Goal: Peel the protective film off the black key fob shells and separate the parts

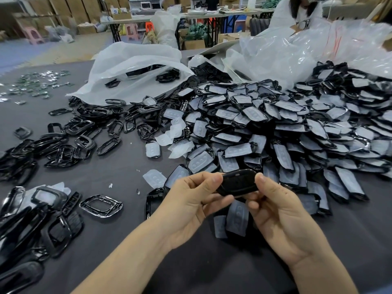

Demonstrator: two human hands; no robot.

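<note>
Black and glossy, the key fob shell (237, 184) sits near the front edge of the table (106, 177), pinched at each end by the left hand (191, 200) and right hand (273, 206). Its slick surface could slip from the fingertips, I judge, and drop into the film-covered pile (286, 128) on the right, mixing done with undone.

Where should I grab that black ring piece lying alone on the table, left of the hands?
Pinch its near rim from above, one finger through the open middle: the ring piece lies flat and hollow, with nothing on top.
</note>
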